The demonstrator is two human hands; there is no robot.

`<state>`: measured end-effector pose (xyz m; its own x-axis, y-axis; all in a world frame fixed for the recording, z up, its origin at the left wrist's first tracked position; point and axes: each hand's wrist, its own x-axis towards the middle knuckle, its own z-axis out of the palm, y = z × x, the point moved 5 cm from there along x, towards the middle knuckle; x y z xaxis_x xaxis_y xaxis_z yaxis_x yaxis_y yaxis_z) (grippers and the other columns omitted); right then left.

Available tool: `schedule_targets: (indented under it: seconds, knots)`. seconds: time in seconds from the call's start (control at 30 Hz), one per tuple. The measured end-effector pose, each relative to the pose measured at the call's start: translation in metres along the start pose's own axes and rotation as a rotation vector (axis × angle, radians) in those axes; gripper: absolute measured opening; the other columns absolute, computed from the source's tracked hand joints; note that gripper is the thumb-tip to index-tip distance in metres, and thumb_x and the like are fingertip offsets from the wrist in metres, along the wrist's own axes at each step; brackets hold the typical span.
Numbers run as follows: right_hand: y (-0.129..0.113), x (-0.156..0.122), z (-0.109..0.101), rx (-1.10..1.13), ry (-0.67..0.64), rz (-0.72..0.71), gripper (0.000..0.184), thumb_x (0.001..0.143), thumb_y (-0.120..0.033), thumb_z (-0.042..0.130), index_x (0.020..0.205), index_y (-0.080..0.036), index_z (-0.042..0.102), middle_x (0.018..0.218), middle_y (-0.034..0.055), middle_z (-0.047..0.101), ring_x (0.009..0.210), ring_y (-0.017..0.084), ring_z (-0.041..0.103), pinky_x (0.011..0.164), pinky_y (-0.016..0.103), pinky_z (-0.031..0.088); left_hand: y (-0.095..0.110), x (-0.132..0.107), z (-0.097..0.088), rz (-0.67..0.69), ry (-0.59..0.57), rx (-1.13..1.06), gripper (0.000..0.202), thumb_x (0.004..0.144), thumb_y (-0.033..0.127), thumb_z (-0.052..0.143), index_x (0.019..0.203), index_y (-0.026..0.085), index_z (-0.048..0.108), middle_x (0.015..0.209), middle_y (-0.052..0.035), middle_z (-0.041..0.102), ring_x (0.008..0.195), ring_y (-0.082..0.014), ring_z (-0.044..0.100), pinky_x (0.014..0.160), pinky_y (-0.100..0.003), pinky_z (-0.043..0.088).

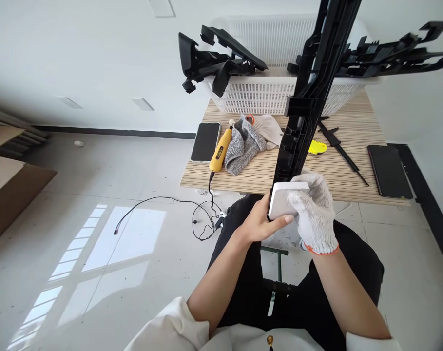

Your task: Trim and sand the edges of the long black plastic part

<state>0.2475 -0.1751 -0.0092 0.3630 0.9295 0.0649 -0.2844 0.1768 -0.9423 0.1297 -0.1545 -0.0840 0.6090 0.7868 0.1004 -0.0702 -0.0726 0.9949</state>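
Right grip (314, 210) holds 1 white block (280, 202), left grip (258, 220) 1 black strip (305, 108).

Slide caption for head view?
White-gloved right hand holds a flat white block at the near end of a long black plastic part, bare left hand alongside.

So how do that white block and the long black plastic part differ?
Size: the white block is compact, while the black plastic part is far longer, running past the picture's top edge. Shape: the block is a plain slab; the part has ridges and tabs. Both are at the left hand and gloved right hand.
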Motion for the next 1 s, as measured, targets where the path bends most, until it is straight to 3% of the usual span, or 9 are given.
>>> schedule_targets:
  seconds: [0.17,0.3,0.47,0.7,0.87,1.0]
  knots:
    - [0.004,-0.009,-0.003,-0.024,0.043,0.089,0.023,0.071,-0.026,0.08,0.08,-0.027,0.059,0.084,-0.0017,0.061,0.07,0.014,0.058,0.056,0.027,0.05,0.0,-0.006,0.004,0.001,0.061,0.054,0.055,0.087,0.063,0.06,0.116,0.017,0.056,0.095,-0.0066,0.07,0.085,-0.0226,0.066,0.077,-0.036,0.053]
    - [0.002,-0.014,-0.01,-0.195,0.087,0.149,0.037,0.065,-0.025,0.082,0.085,-0.026,0.051,0.082,-0.003,0.061,0.07,0.015,0.06,0.055,0.027,0.05,0.002,-0.01,0.011,-0.021,0.038,0.035,0.049,0.09,0.06,0.059,0.111,0.016,0.056,0.089,-0.0063,0.072,0.082,-0.0221,0.069,0.075,-0.034,0.055]
    - [-0.001,-0.016,-0.019,-0.171,-0.02,0.168,0.046,0.064,-0.03,0.084,0.1,-0.025,0.055,0.088,-0.0014,0.066,0.073,0.016,0.064,0.057,0.029,0.054,-0.003,-0.016,0.023,-0.021,0.004,-0.039,0.047,0.089,0.056,0.062,0.114,0.016,0.054,0.088,-0.0062,0.073,0.077,-0.0215,0.072,0.068,-0.031,0.056]
    - [-0.003,-0.019,-0.052,-0.307,-0.037,0.23,0.028,0.069,-0.035,0.084,0.076,-0.021,0.061,0.072,-0.0017,0.065,0.065,0.015,0.062,0.057,0.029,0.052,-0.01,-0.019,0.026,-0.086,-0.009,0.003,0.05,0.09,0.056,0.061,0.12,0.016,0.053,0.088,-0.0054,0.072,0.075,-0.0214,0.071,0.068,-0.033,0.057]
    - [-0.006,-0.021,-0.066,-0.466,-0.081,0.247,0.028,0.071,-0.041,0.083,0.081,-0.02,0.066,0.079,0.0019,0.07,0.073,0.019,0.066,0.064,0.032,0.053,-0.006,-0.017,0.025,-0.021,-0.004,0.119,0.057,0.09,0.058,0.059,0.129,0.017,0.052,0.102,-0.0075,0.07,0.09,-0.0247,0.069,0.077,-0.035,0.056]
    - [-0.007,-0.019,-0.066,-0.476,-0.034,0.213,0.027,0.072,-0.041,0.081,0.08,-0.02,0.066,0.076,0.0018,0.07,0.07,0.019,0.065,0.061,0.032,0.053,-0.009,-0.016,0.028,-0.041,-0.038,0.085,0.056,0.09,0.056,0.06,0.129,0.017,0.05,0.093,-0.0051,0.071,0.078,-0.0218,0.071,0.072,-0.034,0.056]
